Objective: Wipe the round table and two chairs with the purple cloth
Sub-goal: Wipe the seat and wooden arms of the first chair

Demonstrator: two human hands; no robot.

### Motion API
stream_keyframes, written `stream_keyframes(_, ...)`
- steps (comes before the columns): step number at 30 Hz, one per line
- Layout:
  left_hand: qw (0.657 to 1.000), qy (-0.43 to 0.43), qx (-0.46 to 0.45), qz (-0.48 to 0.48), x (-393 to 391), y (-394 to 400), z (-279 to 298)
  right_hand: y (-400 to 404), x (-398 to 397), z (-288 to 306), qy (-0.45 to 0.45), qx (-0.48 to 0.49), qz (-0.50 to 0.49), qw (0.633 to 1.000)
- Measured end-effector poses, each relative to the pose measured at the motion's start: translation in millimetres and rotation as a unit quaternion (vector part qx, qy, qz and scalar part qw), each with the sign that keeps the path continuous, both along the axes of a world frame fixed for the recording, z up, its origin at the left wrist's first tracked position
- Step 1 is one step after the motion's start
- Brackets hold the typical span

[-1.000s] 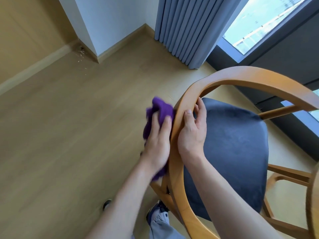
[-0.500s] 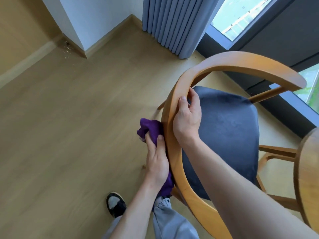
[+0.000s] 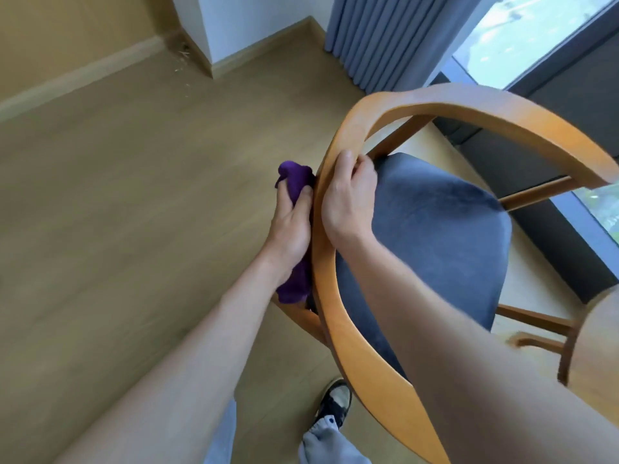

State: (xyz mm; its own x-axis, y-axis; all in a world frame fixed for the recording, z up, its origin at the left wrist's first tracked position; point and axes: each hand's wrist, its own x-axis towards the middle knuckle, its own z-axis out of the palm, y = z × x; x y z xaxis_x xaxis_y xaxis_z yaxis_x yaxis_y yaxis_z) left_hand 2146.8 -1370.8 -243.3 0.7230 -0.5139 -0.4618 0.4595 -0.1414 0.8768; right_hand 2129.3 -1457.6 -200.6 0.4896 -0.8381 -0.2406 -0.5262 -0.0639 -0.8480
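Note:
A wooden chair (image 3: 469, 110) with a curved orange-brown back rail and a dark blue seat cushion (image 3: 432, 249) fills the right half of the view. My left hand (image 3: 289, 226) presses the purple cloth (image 3: 294, 182) against the outer side of the rail. Part of the cloth hangs below my wrist. My right hand (image 3: 348, 199) grips the same rail from the top, fingers curled over to the inner side, right beside the left hand. A rounded wooden edge (image 3: 599, 333) at the far right may be the round table; I cannot tell.
Bare wooden floor (image 3: 134, 212) stretches to the left. A white wall corner (image 3: 234, 31) and grey-blue curtains (image 3: 385, 41) stand at the back. A dark window frame (image 3: 552, 195) runs along the right. My shoe (image 3: 335, 401) stands under the chair rail.
My left hand slid the cloth down the outside of the rail, then back up beside my right hand. The right hand kept its grip. The view shifted.

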Motion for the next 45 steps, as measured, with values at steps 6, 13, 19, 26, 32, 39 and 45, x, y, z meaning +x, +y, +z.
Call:
stream_keyframes(6, 0.996, 0.002, 0.009, 0.088, -24, 2, 7, 63, -131, -21, 0.089, -0.042, 0.255, 0.962)
stream_keyframes(13, 0.975, 0.035, -0.022, 0.220, -154, 41, 15, 41, -117, -31, -0.029, 0.072, 0.232, 0.970)
stream_keyframes(19, 0.968, 0.054, -0.017, 0.245, -285, 45, 25, 44, -115, -31, 0.005, 0.045, 0.218, 0.975)
stream_keyframes(26, 0.961, 0.056, 0.020, 0.269, -280, 35, 31, 38, -119, -30, 0.012, 0.084, 0.196, 0.977)
stream_keyframes(32, 0.962, 0.029, 0.007, 0.271, -174, 42, 14, 37, -119, -33, -0.001, 0.117, 0.188, 0.975)
stream_keyframes(39, 0.971, 0.041, -0.036, 0.232, -205, 43, 30, 39, -111, -20, 0.000, 0.071, 0.188, 0.980)
stream_keyframes(45, 0.979, 0.028, 0.007, 0.202, -133, 28, 37, 42, -117, -22, -0.024, 0.071, 0.197, 0.977)
